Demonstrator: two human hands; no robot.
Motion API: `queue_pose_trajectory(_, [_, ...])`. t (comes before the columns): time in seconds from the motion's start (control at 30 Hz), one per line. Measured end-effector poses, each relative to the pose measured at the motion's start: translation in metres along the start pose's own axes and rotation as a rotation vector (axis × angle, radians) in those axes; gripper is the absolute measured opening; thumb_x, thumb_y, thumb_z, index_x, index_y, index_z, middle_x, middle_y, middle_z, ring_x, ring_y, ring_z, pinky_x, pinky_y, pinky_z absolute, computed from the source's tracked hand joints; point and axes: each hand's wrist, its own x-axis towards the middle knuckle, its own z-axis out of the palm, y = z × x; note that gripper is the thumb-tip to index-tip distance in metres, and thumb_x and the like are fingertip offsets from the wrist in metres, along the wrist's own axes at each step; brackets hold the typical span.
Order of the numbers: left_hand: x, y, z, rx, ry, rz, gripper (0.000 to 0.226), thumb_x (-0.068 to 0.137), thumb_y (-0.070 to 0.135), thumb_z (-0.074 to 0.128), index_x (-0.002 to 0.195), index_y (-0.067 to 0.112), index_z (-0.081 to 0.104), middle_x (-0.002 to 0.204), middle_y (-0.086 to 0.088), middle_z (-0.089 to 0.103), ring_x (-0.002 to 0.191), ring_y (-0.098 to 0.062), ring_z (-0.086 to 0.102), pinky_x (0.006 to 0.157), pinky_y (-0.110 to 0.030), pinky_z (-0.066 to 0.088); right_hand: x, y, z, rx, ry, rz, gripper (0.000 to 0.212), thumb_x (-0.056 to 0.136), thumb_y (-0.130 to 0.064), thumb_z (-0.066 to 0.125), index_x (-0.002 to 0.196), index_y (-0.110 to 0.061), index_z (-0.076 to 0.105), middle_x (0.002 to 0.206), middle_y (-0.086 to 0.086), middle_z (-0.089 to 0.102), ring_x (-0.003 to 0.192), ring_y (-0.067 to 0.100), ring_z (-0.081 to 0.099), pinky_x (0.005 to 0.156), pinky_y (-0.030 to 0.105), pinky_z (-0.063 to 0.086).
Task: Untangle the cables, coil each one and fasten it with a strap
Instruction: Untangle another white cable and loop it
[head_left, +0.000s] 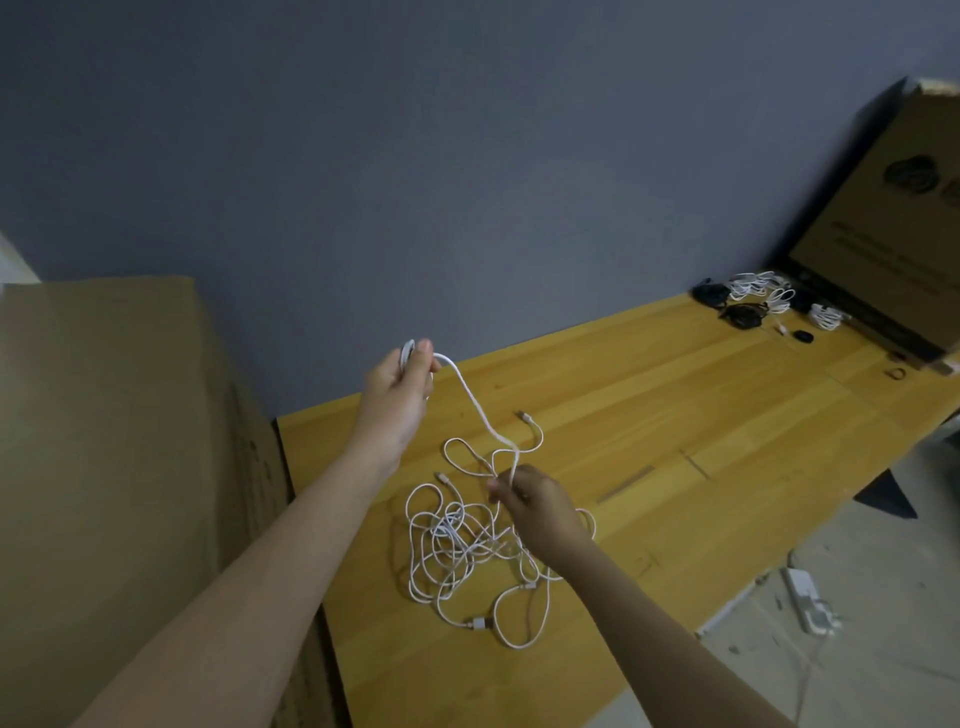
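A tangle of white cables (467, 545) lies on the wooden table (675, 415). My left hand (400, 384) is raised above the table's far left and grips a small coil of white cable (408, 353). From that coil one strand (475, 400) runs down to my right hand (535, 504), which pinches it just above the tangle. Loose plug ends lie around the pile, one at the far side (523, 415) and a larger connector (478, 623) at the near edge.
Coiled white and black cables (758, 296) lie at the table's far right, beside a large cardboard box (883, 234). Another cardboard box (130, 441) stands left of the table. A white power strip (808, 600) lies on the floor at the right.
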Motion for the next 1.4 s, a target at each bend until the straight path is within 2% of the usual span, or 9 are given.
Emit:
queue_pose_trajectory(0.17, [0.000, -0.005, -0.001, 0.038, 0.020, -0.003, 0.030, 0.101, 0.037, 0.041, 0.082, 0.019, 0.055, 0.059, 0.007, 0.038, 0.048, -0.007, 0.032, 0.050, -0.024, 0.029, 0.039, -0.017, -0.032, 0.515, 0.498, 0.258, 0.029, 0.097, -0.025, 0.054, 0.074, -0.014, 0.066, 0.066, 0.002, 0.063, 0.069, 0.020, 0.058, 0.069, 0.036, 0.049])
queue_pose_trajectory(0.3, [0.000, -0.004, -0.001, 0.054, -0.008, 0.006, 0.030, 0.099, 0.039, 0.044, 0.082, 0.018, 0.056, 0.059, 0.009, 0.039, 0.050, -0.008, 0.034, 0.051, -0.026, 0.029, 0.074, -0.078, -0.090, 0.285, 0.661, -0.053, 0.040, 0.099, -0.028, 0.052, 0.061, -0.016, 0.051, 0.055, -0.001, 0.036, 0.054, 0.008, 0.029, 0.054, 0.029, 0.025])
queue_pose_trajectory(0.37, [0.000, 0.000, -0.001, 0.024, 0.007, 0.015, 0.030, 0.099, 0.037, 0.045, 0.079, 0.017, 0.056, 0.052, 0.011, 0.038, 0.046, -0.007, 0.032, 0.050, -0.026, 0.027, 0.085, -0.116, -0.112, 0.269, 0.689, -0.221, 0.023, 0.098, -0.021, 0.053, 0.081, -0.019, 0.069, 0.066, 0.000, 0.056, 0.061, 0.005, 0.045, 0.058, 0.026, 0.037])
queue_pose_trajectory(0.47, [-0.001, 0.005, -0.002, -0.012, 0.007, 0.030, 0.033, 0.100, 0.036, 0.043, 0.076, 0.016, 0.053, 0.048, 0.012, 0.038, 0.045, -0.005, 0.032, 0.049, -0.026, 0.026, 0.091, -0.149, -0.120, 0.283, 0.639, -0.385, 0.022, 0.097, -0.015, 0.055, 0.113, -0.009, 0.069, 0.110, -0.005, 0.065, 0.102, 0.002, 0.060, 0.089, 0.017, 0.047])
queue_pose_trajectory(0.57, [-0.005, 0.007, -0.002, 0.026, -0.025, -0.015, 0.036, 0.100, 0.040, 0.039, 0.075, 0.017, 0.049, 0.054, 0.011, 0.038, 0.047, -0.005, 0.033, 0.050, -0.023, 0.027, 0.088, -0.140, -0.108, 0.257, 0.474, -0.330, 0.020, 0.099, -0.023, 0.052, 0.089, -0.017, 0.069, 0.082, 0.000, 0.070, 0.072, 0.010, 0.063, 0.068, 0.033, 0.049])
queue_pose_trajectory(0.8, [-0.014, 0.010, -0.002, 0.052, -0.091, -0.040, 0.041, 0.101, 0.036, 0.040, 0.065, 0.018, 0.039, 0.051, 0.008, 0.031, 0.046, -0.009, 0.026, 0.051, -0.026, 0.024, 0.079, -0.041, -0.061, 0.489, 0.239, 0.199, 0.026, 0.101, -0.022, 0.046, 0.103, -0.007, 0.068, 0.058, 0.002, 0.045, 0.053, 0.011, 0.052, 0.058, 0.020, 0.049])
queue_pose_trajectory(1.07, [-0.011, 0.009, -0.006, 0.067, -0.089, -0.063, 0.040, 0.101, 0.039, 0.041, 0.068, 0.017, 0.042, 0.049, 0.010, 0.031, 0.047, -0.010, 0.026, 0.050, -0.026, 0.023, 0.067, -0.004, -0.053, -0.895, 0.016, -0.003, 0.042, 0.102, -0.047, 0.029, 0.125, -0.030, 0.060, 0.120, 0.006, 0.054, 0.116, 0.030, 0.045, 0.095, 0.038, 0.032])
queue_pose_trajectory(1.27, [-0.011, 0.011, -0.004, 0.055, -0.091, -0.091, 0.039, 0.101, 0.040, 0.040, 0.069, 0.017, 0.039, 0.050, 0.008, 0.030, 0.046, -0.009, 0.026, 0.050, -0.025, 0.025, 0.062, -0.019, -0.057, -0.172, 0.179, -0.205, 0.028, 0.098, -0.012, 0.050, 0.125, -0.014, 0.058, 0.087, 0.000, 0.066, 0.079, 0.011, 0.058, 0.059, 0.013, 0.037])
queue_pose_trajectory(1.4, [-0.009, 0.011, -0.006, 0.017, -0.078, -0.100, 0.040, 0.101, 0.040, 0.038, 0.067, 0.018, 0.039, 0.051, 0.007, 0.030, 0.046, -0.009, 0.025, 0.050, -0.024, 0.025, 0.055, -0.014, -0.049, -0.407, 0.265, -0.463, 0.020, 0.092, -0.015, 0.053, 0.097, -0.010, 0.071, 0.088, 0.005, 0.072, 0.087, 0.016, 0.058, 0.073, 0.031, 0.047])
